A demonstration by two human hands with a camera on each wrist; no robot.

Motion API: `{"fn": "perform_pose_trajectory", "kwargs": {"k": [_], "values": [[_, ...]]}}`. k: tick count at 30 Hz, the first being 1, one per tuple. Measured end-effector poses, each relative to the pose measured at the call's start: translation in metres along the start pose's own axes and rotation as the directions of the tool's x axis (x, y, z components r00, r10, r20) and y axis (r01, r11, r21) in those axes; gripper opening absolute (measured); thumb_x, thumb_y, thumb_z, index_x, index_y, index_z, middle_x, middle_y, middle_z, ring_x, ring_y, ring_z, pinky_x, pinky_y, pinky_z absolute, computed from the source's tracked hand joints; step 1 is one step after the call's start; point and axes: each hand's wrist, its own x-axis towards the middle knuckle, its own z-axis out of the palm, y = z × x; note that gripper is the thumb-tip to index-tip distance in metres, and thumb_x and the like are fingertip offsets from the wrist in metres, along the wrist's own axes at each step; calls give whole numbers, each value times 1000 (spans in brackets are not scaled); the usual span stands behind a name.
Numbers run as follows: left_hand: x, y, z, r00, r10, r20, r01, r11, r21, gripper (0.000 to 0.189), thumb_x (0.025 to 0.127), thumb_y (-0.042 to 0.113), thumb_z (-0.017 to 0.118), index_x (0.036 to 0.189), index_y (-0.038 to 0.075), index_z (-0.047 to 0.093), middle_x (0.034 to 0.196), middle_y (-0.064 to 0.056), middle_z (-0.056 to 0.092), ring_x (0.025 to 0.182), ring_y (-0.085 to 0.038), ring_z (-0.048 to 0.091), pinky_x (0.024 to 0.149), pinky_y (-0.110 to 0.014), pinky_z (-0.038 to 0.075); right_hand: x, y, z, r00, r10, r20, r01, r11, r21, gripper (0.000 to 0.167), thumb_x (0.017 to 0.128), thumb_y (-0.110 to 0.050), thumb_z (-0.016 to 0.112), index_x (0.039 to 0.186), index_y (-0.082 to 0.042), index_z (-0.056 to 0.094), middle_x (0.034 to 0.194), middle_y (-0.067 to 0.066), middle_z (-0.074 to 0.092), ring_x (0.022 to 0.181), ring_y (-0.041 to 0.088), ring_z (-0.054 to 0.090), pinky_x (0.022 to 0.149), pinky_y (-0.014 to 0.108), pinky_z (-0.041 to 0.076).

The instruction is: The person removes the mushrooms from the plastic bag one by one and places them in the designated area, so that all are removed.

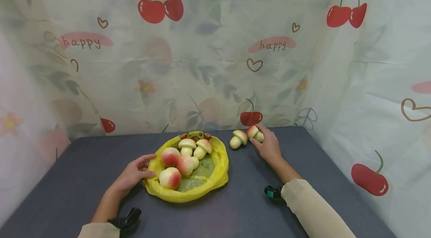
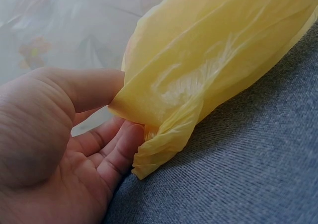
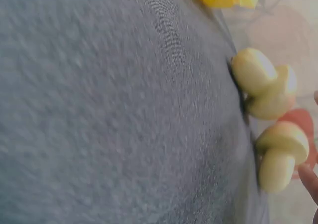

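Note:
A yellow plastic bag stands open on the table, its rim spread wide in the head view. Several toy mushrooms with cream stems and red-tinged caps lie inside it. My left hand holds the bag's left side; in the left wrist view, thumb and fingers pinch the yellow plastic. At the table's far side, my right hand reaches around one mushroom, fingers apart. In the right wrist view, a fingertip is close beside that mushroom; contact is unclear. Another mushroom lies just left.
The dark grey table ends against a hanging curtain printed with cherries, and side curtains flank it. A black band is on my left wrist, and another on my right.

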Motion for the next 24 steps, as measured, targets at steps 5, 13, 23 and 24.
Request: {"fn": "perform_pose_trajectory", "kwargs": {"k": [5,13,23,24], "values": [[1,0,0,1000,7,2,-7,1000,-5,69,85,18,76,143,2,43,112,-17,60,91,-25,59,76,-29,50,-4,-14,-1,995,-88,-46,91,994,59,54,85,-15,76,135,-7,56,126,18,59,112,36,55,84,50,47],[0,0,0,1000,6,7,-6,1000,-15,68,85,16,75,143,1,43,111,-17,60,90,-25,59,76,-29,50,3,-39,-1,970,-224,-91,234,962,137,41,87,-13,75,125,-3,63,120,13,63,103,30,62,75,44,54],[-1,1,0,1000,-9,4,9,1000,-7,68,86,19,75,144,3,43,114,-16,59,92,-25,58,78,-29,49,19,-74,1,947,-314,-64,320,932,169,33,89,-11,72,120,-3,66,115,14,64,100,29,63,76,43,53],[-1,2,0,1000,-8,4,8,1000,-8,68,86,18,75,144,3,43,114,-16,59,92,-25,58,78,-29,49,21,-77,2,946,-320,-57,325,929,176,32,89,-11,72,120,-4,66,114,14,64,99,30,63,76,43,53]]}}
